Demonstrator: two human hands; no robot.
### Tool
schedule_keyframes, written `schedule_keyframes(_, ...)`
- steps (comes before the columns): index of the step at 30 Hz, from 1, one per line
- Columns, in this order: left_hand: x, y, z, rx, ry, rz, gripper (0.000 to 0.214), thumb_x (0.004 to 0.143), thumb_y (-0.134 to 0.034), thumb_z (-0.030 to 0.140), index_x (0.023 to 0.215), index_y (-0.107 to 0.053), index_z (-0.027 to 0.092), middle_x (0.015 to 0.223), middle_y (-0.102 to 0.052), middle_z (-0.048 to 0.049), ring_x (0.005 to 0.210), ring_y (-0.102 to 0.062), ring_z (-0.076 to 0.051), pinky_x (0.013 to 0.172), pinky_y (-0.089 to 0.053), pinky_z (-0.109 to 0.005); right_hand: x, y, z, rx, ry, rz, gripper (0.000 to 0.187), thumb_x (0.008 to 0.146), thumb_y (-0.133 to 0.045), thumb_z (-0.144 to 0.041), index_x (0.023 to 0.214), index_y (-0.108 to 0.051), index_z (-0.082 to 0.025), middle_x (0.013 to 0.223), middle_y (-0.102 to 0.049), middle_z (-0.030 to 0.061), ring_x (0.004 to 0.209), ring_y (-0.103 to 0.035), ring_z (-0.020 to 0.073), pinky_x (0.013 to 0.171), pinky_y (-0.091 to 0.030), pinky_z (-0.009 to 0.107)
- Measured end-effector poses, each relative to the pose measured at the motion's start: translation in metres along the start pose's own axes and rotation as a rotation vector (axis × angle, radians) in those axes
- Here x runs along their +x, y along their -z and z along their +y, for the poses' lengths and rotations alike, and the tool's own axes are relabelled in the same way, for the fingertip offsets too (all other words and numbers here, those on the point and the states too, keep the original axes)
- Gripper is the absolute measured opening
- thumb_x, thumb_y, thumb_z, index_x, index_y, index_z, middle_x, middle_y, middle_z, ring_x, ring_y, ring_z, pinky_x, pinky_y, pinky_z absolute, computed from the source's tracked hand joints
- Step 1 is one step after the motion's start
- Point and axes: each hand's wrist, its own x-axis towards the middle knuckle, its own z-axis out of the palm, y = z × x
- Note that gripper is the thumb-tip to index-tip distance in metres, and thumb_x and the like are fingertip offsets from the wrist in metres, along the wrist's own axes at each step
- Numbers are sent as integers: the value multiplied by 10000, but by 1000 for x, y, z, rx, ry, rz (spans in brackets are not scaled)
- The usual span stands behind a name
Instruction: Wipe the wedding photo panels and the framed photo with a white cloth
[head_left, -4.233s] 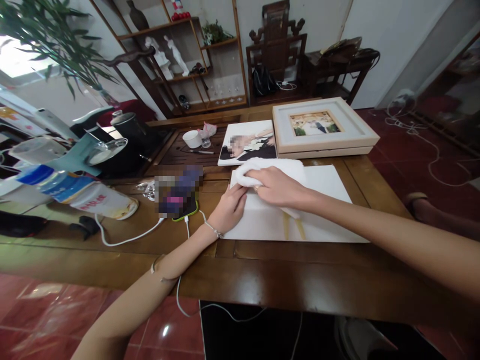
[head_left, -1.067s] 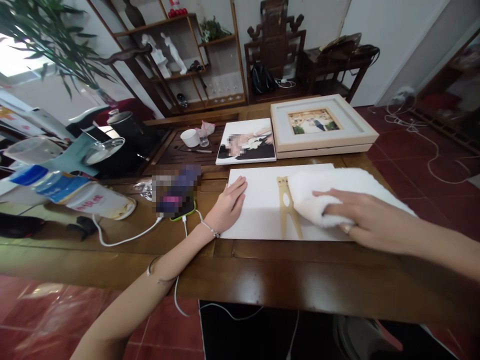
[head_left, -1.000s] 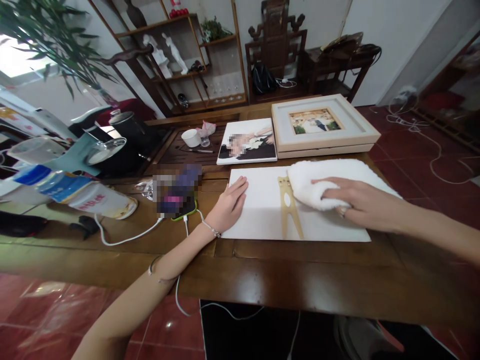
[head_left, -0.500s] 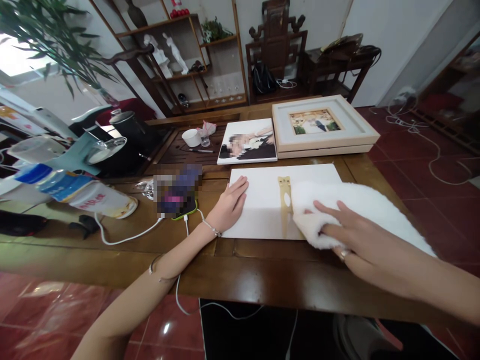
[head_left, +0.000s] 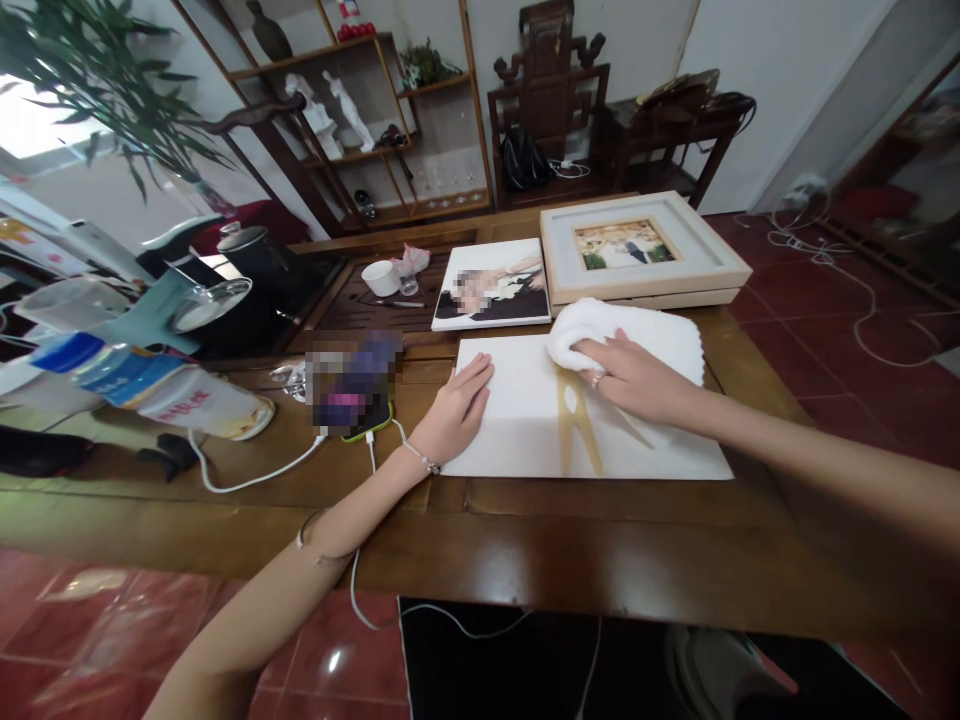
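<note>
A white board (head_left: 517, 420) lies flat on the brown wooden table (head_left: 510, 545) in front of me. My left hand (head_left: 459, 408) rests flat on its left end with fingers stretched out. Bunched in my right hand (head_left: 626, 375) is a white fluffy cloth (head_left: 660, 328), pressed on the board's upper right part. Below the cloth shows a tan forked shape (head_left: 571, 425) on the board, with a pale oval in its middle and two legs running down. Its top is hidden by the cloth. Another thin tan strip (head_left: 637, 430) shows below my right hand.
Behind the board lie a photo panel (head_left: 517, 285) and a pale wooden picture frame (head_left: 559, 250). To the left are a phone (head_left: 379, 415) with white cables, a plastic bottle (head_left: 187, 395) on its side, a white cup (head_left: 381, 277) and a dark pot (head_left: 259, 262).
My right hand has moved the cloth away from me and slightly left, from the board's right part to its upper edge. More of the tan shape's legs shows. My left hand stays put.
</note>
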Motion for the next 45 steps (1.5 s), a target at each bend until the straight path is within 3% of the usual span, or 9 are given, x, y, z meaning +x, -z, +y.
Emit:
schedule_keyframes(4,0,0,0,-10,2,-3,399,912,-374,210,1271,-520,116,1389,-467,-153,1340,-370,-250,1109,-288,-516,-20,-29,-24,-123,185,6,389,722,-472,-74,1089,-591,-127,1433,-365,191,1374,-152,387,1044,-129,652)
schedule_keyframes(11,0,-1,-1,-14,10,-4,404,918,-363,224,1270,-521,103,1394,-457,-162,1341,-368,-251,1113,-273,-518,-89,-40,-73,-91,507,-87,237,696,-634,-241,912,-664,-148,1493,-231,205,1360,-80,450,1039,-45,691)
schedule_keyframes(14,-1,-1,-1,-16,9,-7,402,920,-364,223,1274,-518,112,1397,-455,-157,1343,-364,-249,1115,-270,-516,-81,-30,-65,-56,537,-155,285,676,-637,-231,954,-657,-167,1474,-299,181,1367,-147,403,1063,-93,653)
schedule_keyframes(19,-1,-1,-1,-20,6,-4,398,922,-368,230,1283,-512,141,1400,-456,-140,1346,-360,-246,1115,-274,-513,-28,-14,-22,-93,512,-124,404,720,-540,-129,1113,-608,-195,1436,-392,129,1377,-210,298,1089,-144,587)
schedule_keyframes(25,0,-1,-2,-17,13,-11,396,923,-368,233,1284,-511,154,1406,-452,-127,1348,-357,-243,1118,-276,-504,23,-15,-4,-162,377,-27,373,780,-481,-138,1139,-578,-116,1339,-473,233,1356,-267,306,1040,-224,598)
schedule_keyframes(28,0,-1,-2,-5,11,-15,407,924,-363,229,1294,-497,129,1408,-444,-147,1348,-357,-245,1113,-285,-505,16,-24,-23,-186,348,-4,406,747,-500,-123,1144,-587,-132,1359,-462,212,1338,-285,349,1019,-221,632)
schedule_keyframes(36,-1,0,-5,-44,2,-28,400,920,-354,207,1290,-498,155,1422,-428,-136,1360,-333,-249,1120,-255,-526,-65,-40,-89,-121,514,-106,289,723,-601,-273,989,-657,-171,1439,-358,195,1336,-221,437,1028,-110,697)
schedule_keyframes(40,-1,-1,-5,-51,5,-22,395,927,-355,225,1287,-499,151,1416,-435,-144,1359,-335,-251,1117,-252,-530,-65,-34,-82,-90,495,-147,319,697,-618,-250,1007,-652,-182,1445,-364,165,1349,-236,384,1060,-146,642)
schedule_keyframes(45,-2,-4,-4,-42,43,-18,441,946,-319,243,1371,-396,152,1464,-361,-138,1382,-286,-232,1134,-221,-501,-21,-24,-48,-174,428,-109,438,700,-572,-158,1135,-613,-183,1429,-395,153,1356,-251,335,1068,-177,598)
